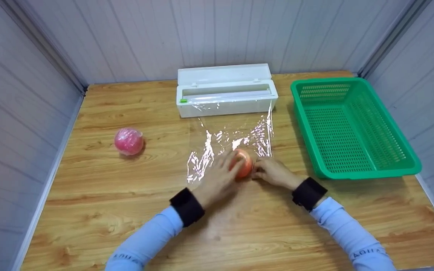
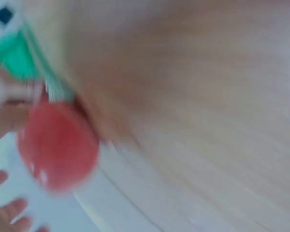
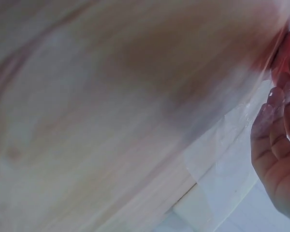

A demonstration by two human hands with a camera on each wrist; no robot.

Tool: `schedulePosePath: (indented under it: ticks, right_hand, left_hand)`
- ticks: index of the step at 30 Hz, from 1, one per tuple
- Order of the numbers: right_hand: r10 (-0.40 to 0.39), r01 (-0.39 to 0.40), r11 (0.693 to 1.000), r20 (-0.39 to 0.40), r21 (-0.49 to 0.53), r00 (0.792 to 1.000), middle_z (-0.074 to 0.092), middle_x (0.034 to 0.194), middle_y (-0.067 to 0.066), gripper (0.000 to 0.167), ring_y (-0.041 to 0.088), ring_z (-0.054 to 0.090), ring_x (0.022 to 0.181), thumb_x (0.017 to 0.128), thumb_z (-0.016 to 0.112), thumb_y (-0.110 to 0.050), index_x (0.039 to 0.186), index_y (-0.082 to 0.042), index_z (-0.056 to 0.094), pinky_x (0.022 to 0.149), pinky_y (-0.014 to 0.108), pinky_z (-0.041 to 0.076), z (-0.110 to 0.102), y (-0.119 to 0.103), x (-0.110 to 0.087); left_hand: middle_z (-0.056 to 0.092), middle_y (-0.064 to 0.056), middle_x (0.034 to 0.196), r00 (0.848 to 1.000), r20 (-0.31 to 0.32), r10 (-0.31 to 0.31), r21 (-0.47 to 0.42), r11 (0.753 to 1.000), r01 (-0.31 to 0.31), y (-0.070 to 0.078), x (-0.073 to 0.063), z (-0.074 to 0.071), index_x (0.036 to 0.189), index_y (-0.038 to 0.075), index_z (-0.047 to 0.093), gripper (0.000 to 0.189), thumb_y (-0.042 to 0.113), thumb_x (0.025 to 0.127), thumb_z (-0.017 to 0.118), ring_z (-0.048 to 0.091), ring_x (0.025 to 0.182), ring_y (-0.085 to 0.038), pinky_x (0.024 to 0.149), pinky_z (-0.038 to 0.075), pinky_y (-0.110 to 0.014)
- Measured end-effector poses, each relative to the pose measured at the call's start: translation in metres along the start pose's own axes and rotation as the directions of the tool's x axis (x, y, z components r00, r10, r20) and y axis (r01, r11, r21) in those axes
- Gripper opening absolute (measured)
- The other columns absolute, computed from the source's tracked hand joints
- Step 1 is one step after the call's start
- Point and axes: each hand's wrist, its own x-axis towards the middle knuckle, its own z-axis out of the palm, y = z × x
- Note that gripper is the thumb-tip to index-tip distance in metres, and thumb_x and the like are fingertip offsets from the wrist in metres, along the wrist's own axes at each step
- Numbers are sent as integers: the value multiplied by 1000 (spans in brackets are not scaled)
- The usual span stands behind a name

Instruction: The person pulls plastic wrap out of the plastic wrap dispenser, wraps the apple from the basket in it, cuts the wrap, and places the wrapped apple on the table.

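Observation:
A round, shiny red fruit (image 1: pixel 245 166), its exact kind unclear, sits on the near part of a sheet of clear plastic wrap (image 1: pixel 222 136). My left hand (image 1: pixel 217 180) is at its left side; in the left wrist view the thumb touches the red fruit (image 2: pixel 58 147) while the other fingers are spread apart from it. Just right of the fruit, my right hand (image 1: pixel 275 173) pinches the film's edge. The right wrist view shows film (image 3: pixel 222 159) stretched by those fingers. The sheet runs back to a white wrap dispenser box (image 1: pixel 228 109) with its lid up.
At the left of the wooden table (image 1: pixel 100 210) lies a pink-red ball-shaped thing (image 1: pixel 129 141) wrapped in film. A green plastic basket (image 1: pixel 367 175) stands at the right. A green slider (image 1: pixel 183 100) sits on the dispenser's edge. Pale panel walls (image 1: pixel 138 37) enclose the table's back and sides.

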Motion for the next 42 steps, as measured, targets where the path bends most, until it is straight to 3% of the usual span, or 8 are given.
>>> schedulePosePath:
  ticks: [7, 11, 15, 18, 25, 31, 36, 42]
  right_hand:
    - [-64, 64, 998, -22, -23, 998, 65, 108, 10, 16, 26, 60, 97, 77, 70, -16, 91, -8, 69, 86, 41, 49, 1, -3, 3]
    - [-56, 55, 998, -27, -16, 998, 63, 111, 11, 12, 27, 59, 99, 76, 71, -16, 85, -8, 68, 87, 42, 49, 0, -4, 2]
    - [-41, 41, 999, -28, -6, 999, 65, 93, 5, 8, 22, 59, 86, 77, 71, -16, 81, -10, 68, 79, 39, 50, -1, -4, 2]
    - [-37, 37, 999, -22, 1, 999, 66, 90, 4, 7, 21, 60, 84, 77, 70, -16, 82, -12, 68, 78, 38, 50, -3, -4, 4]
    - [-49, 49, 999, -45, -6, 998, 66, 96, 7, 11, 25, 59, 93, 77, 70, -11, 89, -10, 69, 84, 41, 49, -10, -5, 4]
    - [-74, 64, 995, -116, -81, 991, 66, 97, 9, 10, 27, 58, 92, 78, 69, -8, 88, -6, 67, 83, 42, 48, -16, -8, 7]
    - [-63, 46, 995, -188, -92, 980, 64, 90, 6, 7, 24, 57, 87, 79, 69, -9, 83, -7, 65, 80, 39, 49, -17, -13, 10]
    - [-55, 26, 994, -271, -109, 961, 64, 88, 8, 8, 25, 58, 86, 81, 66, -7, 88, -4, 66, 81, 41, 49, -18, -13, 15]
  left_hand:
    - [22, -18, 149, 991, 30, 132, 333, 933, -134, 6, 16, 25, 145, 14, 25, 74, 47, 85, 54, 19, 137, -37, 111, 22, -49]
    - [31, -14, 146, 990, 26, 140, 428, 893, -138, 5, 18, 29, 144, 17, 29, 58, 36, 92, 47, 29, 134, -36, 110, 27, -46]
    - [35, -14, 143, 987, 56, 150, 496, 854, -158, 1, 19, 27, 143, 17, 30, 54, 23, 91, 45, 33, 132, -32, 110, 28, -42]
    - [37, -16, 141, 983, 49, 175, 485, 857, -176, -3, 21, 25, 140, 14, 33, 52, 17, 90, 46, 35, 131, -32, 110, 30, -41]
    - [45, -16, 132, 970, -45, 238, 281, 935, -216, -13, 31, 20, 130, 3, 41, 51, 21, 85, 57, 40, 126, -31, 108, 33, -40]
    - [43, -19, 133, 984, 33, 177, -44, 983, -176, -25, 42, 9, 131, 3, 40, 71, 33, 75, 72, 45, 121, -32, 104, 38, -43]
    - [42, -15, 135, 987, 145, 72, -312, 950, -23, -36, 52, 2, 133, 6, 39, 69, 29, 77, 71, 50, 117, -28, 96, 46, -38]
    - [48, -12, 132, 961, 274, -31, -475, 865, 163, -51, 61, -1, 136, 9, 37, 70, 29, 77, 70, 51, 115, -25, 95, 46, -36]
